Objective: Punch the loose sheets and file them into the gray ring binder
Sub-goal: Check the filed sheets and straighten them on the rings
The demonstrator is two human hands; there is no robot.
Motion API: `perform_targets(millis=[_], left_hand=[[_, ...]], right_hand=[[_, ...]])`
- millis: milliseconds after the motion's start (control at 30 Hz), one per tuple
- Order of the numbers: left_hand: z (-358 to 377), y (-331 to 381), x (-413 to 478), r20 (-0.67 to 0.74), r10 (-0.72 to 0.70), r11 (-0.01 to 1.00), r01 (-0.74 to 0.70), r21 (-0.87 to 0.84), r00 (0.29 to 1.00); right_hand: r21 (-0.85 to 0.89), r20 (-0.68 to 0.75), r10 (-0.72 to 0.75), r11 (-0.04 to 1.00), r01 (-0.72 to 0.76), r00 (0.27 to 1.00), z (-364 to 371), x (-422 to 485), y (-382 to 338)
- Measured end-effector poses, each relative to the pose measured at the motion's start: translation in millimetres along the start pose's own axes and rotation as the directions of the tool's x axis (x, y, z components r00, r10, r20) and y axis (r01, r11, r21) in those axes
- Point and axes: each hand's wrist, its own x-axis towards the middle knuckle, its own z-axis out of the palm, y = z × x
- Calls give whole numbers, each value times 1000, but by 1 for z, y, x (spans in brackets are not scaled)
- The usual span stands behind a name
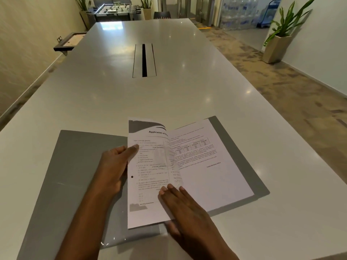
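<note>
The gray ring binder (78,166) lies open flat on the white table, its covers spread left and right. Printed sheets (206,166) rest on the right-hand cover. One printed form sheet (148,184) with a punched hole near its left edge stands raised over the spine. My left hand (114,169) grips that sheet's left edge, thumb on its face. My right hand (180,203) lies with flat fingers on the lower part of the sheets beside the raised one. The binder's rings are hidden under the paper.
The long white table (169,94) has a cable slot (144,60) in its middle. A framed picture (70,41) leans by the left wall. A potted plant (281,34) stands on the floor at the right. A foosball table (117,10) is far behind.
</note>
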Motion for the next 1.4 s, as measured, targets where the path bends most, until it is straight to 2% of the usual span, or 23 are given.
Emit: perform_targets(millis=[67,133,167,233,300,367,467,633,833,933,1033,1067,1133,1200,1267,1333,1400], left_hand=[[0,-1,-1,-41,-10,1000,11,27,999],[-3,-3,-2,-71,-26,1000,26,11,997],[-6,-3,-3,-87,-30,1000,30,3,996],[-11,-7,-3,-107,-34,999,33,-9,994],[-14,-9,-4,-113,-38,999,36,-19,993],[-15,-10,-5,-121,-41,999,39,-22,992],[-14,-9,-7,-135,-38,999,37,-13,990],[-13,-9,-6,-141,-20,1000,22,16,990],[-13,-9,-8,-142,-6,999,12,41,990],[-12,-10,-8,-140,8,998,0,58,990],[-13,-11,-7,-136,20,997,-10,74,991],[-13,-11,-7,-136,20,997,-10,76,991],[-13,-12,-7,-136,20,997,-10,73,990],[-14,-12,-6,-135,20,998,-10,70,991],[-14,-13,-6,-130,20,998,-11,68,991],[-14,-15,-5,-127,22,998,-14,65,992],[-14,-16,-4,-125,24,999,-18,51,992]], right_hand=[[16,-9,22,1000,-22,1000,-4,-7,0],[169,-78,246,958,-231,966,-5,-17,5],[209,-149,367,919,-333,918,-3,-23,9],[123,-258,566,823,-555,783,2,-34,21],[32,-240,719,678,-735,652,5,-38,31],[-26,-191,791,588,-809,581,8,-42,34],[-103,-148,837,517,-850,527,14,-44,35],[-115,-158,834,517,-848,529,24,-45,39],[-1,-167,809,572,-820,564,23,-42,37],[209,-100,826,563,-800,555,19,-34,32],[475,-198,737,649,-594,646,6,-24,22],[557,-252,718,656,-510,649,-2,-19,17],[670,-351,730,633,-388,587,-16,-12,14],[774,-376,792,554,-306,481,-29,-4,18],[781,-414,811,550,-296,414,-37,1,25],[704,-518,749,648,-292,414,-41,3,32],[629,-582,656,737,-245,480,-43,3,32]])
